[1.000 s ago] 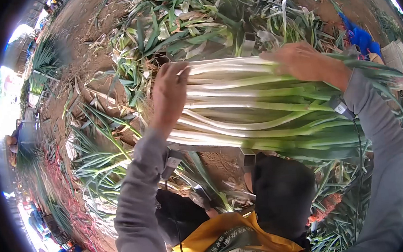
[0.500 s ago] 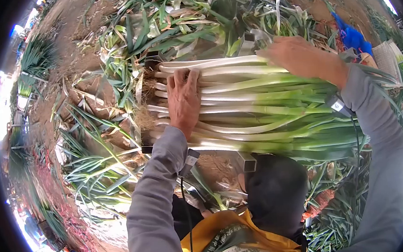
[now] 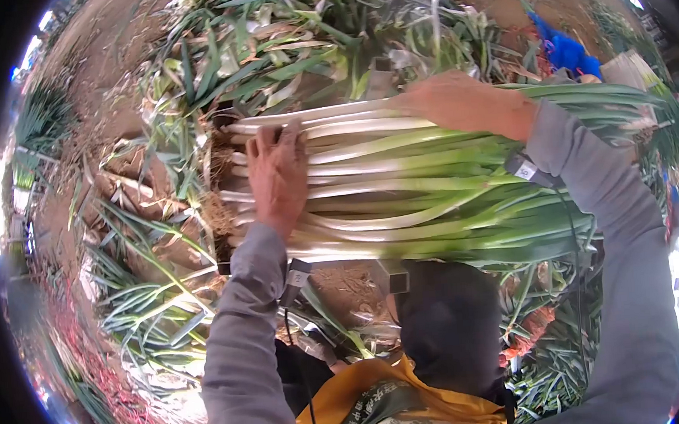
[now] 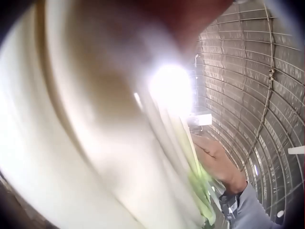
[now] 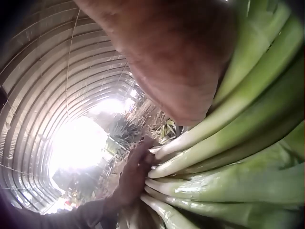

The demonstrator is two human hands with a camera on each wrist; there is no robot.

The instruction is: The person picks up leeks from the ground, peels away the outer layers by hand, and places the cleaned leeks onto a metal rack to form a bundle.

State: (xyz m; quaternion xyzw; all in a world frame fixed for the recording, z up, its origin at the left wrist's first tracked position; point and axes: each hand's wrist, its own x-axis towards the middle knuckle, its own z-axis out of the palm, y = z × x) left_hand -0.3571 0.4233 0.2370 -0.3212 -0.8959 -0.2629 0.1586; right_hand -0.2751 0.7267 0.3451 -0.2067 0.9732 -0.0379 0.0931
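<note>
A layer of long green onions [image 3: 401, 185] lies side by side in the head view, roots [image 3: 216, 210] to the left and leaves to the right. My left hand [image 3: 277, 173] rests across the white stalks near the roots, its fingers reaching toward the far side. On the far edge, where white turns to green, my right hand [image 3: 467, 105] lies over the stalks, its fingertips blurred. The right wrist view shows its palm [image 5: 176, 62] right beside the green stalks. Blurred white stalks [image 4: 57, 143] fill much of the left wrist view.
Square metal tube ends [image 3: 398, 282] stick out at the near side of the layer. A heap of trimmed leaves [image 3: 279, 49] covers the ground beyond it. Loose green onions [image 3: 142, 283] lie at left, a blue bundle [image 3: 566, 55] at far right. My dark-clad knee [image 3: 448, 319] is close below.
The left hand first moved right and nearer across the stalks, off the root ends, and stays on the white part. The right hand stays at the far edge, now slightly lower over the stalks.
</note>
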